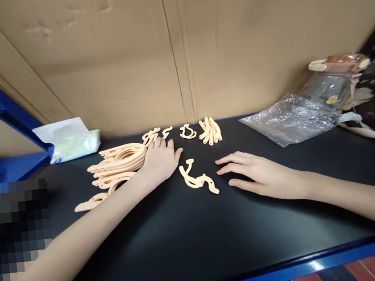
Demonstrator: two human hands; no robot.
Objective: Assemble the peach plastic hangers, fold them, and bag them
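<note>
A matte black table (172,249) with a blue metal rim runs across the view, backed by a wall of creased brown cardboard sheets (177,47); the near edge lies bare, and both forearms reach in over it from the two near corners. Towards the middle of the table lies a small tangle of peach-coloured plastic hook pieces (196,179), set between the two hands, probably because that is where both can get at it; the right hand (261,175) rests palm down just beside it on the right, fingers spread and slightly curled, holding nothing, its fingertips short of the hooks. The left hand (161,159) lies a little farther in, palm down with fingers loosely together, clamped on nothing; it rests against the end of a fanned stack of peach-coloured curved plastic hanger bodies (116,166), which spreads towards the left edge, as if the hand steadies the pile. Beyond the left hand, near the far edge, sit a few loose peach plastic hooks (155,135), then a single open loop-shaped hook piece (187,132), then a tidy bundle of straight peach plastic bars (210,131); like seems kept with like, so each sort can be found. At the far left corner stands a white soft pack of tissues (70,141); at the far right lies a crumpled clear plastic bag (289,118), and behind it a clear drinking bottle with a brown lid (334,82).
</note>
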